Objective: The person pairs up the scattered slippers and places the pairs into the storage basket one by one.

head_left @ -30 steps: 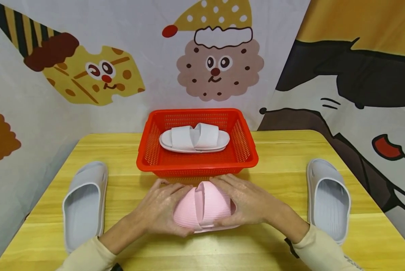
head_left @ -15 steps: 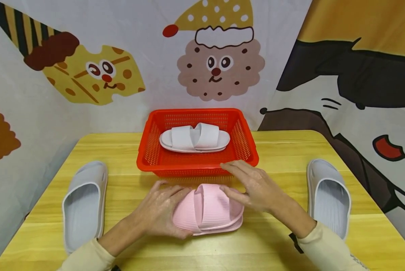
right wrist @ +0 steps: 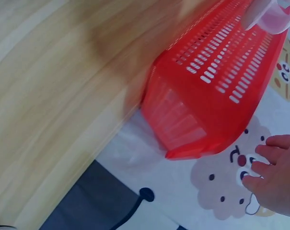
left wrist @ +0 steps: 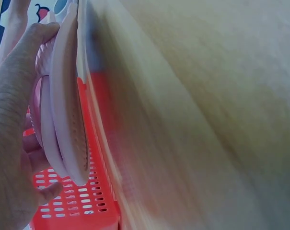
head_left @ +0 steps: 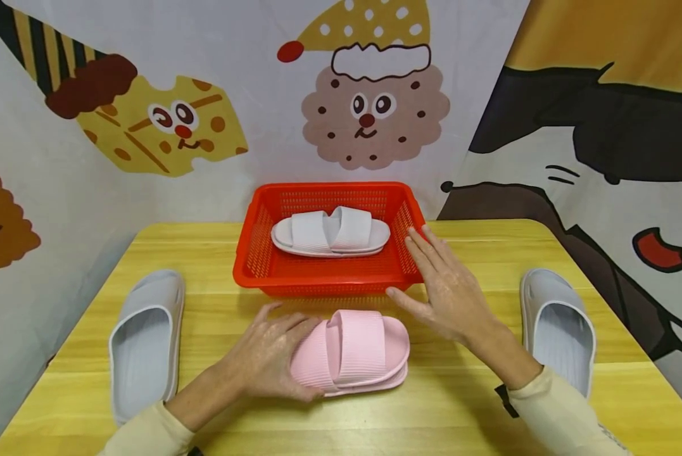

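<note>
A pair of pink slide slippers (head_left: 363,348), nested one in the other, is in front of the red basket. My left hand (head_left: 269,354) grips their left end, thumb on the near side and fingers on the far side; in the left wrist view, the two pink soles (left wrist: 68,100) show stacked. My right hand (head_left: 451,294) holds nothing, its fingers extended and overlapping the basket's right front corner. Inside the red basket (head_left: 323,285) a pair of white slide slippers (head_left: 354,231) lies toward the back.
One grey closed-toe slipper (head_left: 147,354) stands at the left of the wooden table (head_left: 215,253), another grey slipper (head_left: 560,329) at the right, partly behind my right sleeve. A printed cloth (head_left: 204,38) hangs directly behind the basket.
My right hand has let go of the right end of the pink slippers and moved up and right to the basket's corner. My left hand keeps its grip in nearly the same place.
</note>
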{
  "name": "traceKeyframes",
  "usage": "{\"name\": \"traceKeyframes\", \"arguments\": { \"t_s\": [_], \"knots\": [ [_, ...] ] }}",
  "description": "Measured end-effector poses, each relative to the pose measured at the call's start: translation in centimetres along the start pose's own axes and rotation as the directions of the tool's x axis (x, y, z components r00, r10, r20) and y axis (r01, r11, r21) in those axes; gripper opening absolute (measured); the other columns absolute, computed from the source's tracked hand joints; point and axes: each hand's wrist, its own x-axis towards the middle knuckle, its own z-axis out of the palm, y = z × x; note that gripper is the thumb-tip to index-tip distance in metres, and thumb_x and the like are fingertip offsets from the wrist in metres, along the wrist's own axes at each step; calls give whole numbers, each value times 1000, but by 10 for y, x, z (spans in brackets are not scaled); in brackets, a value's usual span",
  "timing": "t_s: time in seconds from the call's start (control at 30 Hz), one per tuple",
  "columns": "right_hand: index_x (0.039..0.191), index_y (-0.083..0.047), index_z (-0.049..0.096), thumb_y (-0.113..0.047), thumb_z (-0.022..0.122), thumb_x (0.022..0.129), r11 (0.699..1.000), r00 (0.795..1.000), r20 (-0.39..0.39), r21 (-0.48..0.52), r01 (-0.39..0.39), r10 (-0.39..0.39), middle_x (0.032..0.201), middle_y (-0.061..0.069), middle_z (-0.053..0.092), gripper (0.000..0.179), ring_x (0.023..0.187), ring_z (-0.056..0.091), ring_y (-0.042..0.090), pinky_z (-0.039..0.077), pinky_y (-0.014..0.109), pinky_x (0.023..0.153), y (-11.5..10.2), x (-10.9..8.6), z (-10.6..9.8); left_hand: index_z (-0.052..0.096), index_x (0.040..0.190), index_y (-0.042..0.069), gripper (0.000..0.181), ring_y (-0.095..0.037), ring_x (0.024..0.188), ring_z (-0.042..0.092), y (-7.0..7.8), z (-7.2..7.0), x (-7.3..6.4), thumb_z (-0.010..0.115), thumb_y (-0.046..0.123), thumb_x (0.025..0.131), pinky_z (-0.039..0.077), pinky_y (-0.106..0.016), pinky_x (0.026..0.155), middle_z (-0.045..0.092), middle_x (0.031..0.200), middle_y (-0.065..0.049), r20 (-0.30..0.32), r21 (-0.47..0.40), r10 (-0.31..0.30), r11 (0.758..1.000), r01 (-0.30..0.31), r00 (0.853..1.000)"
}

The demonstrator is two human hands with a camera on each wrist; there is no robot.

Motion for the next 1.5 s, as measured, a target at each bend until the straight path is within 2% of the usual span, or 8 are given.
{"name": "traceKeyframes", "arguments": {
  "t_s": [0.23, 0.47, 0.7, 1.03, 1.3, 1.5],
  "knots": [
    [142, -6, 26, -62, 41, 84, 996, 995, 54, -52, -78, 80, 148, 5, 16, 82, 135, -3, 20, 9, 39, 106, 18, 0, 9, 55, 121, 15, 98, -10, 101, 52, -1, 0, -1, 51, 83, 51, 20, -46, 98, 58, 111, 3, 14, 3, -5, 1000, 5, 1000],
    [142, -5, 25, -63, 34, 85, 982, 976, 117, -67, -176, 183, 147, 9, 18, 82, 135, -2, 22, 3, 39, 106, 34, -3, 17, 55, 122, 17, 98, -11, 100, 51, -3, 0, -1, 52, 83, 50, 21, -48, 98, 58, 110, 4, 14, 7, -10, 1000, 10, 1000],
    [140, -4, 30, -61, 34, 87, 979, 971, 127, -34, -200, 203, 144, 13, 27, 78, 135, 3, 24, 7, 44, 106, 40, -5, 23, 54, 123, 17, 98, -11, 102, 51, -2, 0, -3, 50, 84, 52, 18, -49, 99, 57, 113, 4, 26, 12, -14, 1000, 14, 1000],
    [141, -3, 27, -61, 33, 87, 979, 967, 153, -15, -206, 205, 145, 12, 23, 79, 135, 3, 24, 7, 44, 106, 41, -6, 26, 52, 126, 16, 99, -11, 106, 49, -3, -6, -4, 51, 83, 53, 17, -49, 100, 56, 116, 4, 35, 5, -26, 1000, 26, 999],
    [141, -2, 25, -60, 31, 88, 976, 963, 164, -9, -216, 215, 145, 13, 22, 79, 135, 0, 23, 4, 44, 106, 42, -6, 26, 50, 127, 14, 101, -9, 110, 46, -3, -14, -4, 54, 81, 52, 16, -43, 103, 54, 117, 4, 51, -20, -35, 999, 36, 998],
    [141, -2, 25, -61, 31, 88, 976, 963, 166, -7, -215, 214, 146, 12, 21, 80, 135, 0, 23, 4, 44, 106, 41, -6, 26, 51, 126, 13, 100, -11, 108, 48, -4, -20, -2, 53, 81, 53, 17, -43, 103, 56, 116, 2, 16, -14, 1, 1000, -1, 1000]
  ]
}}
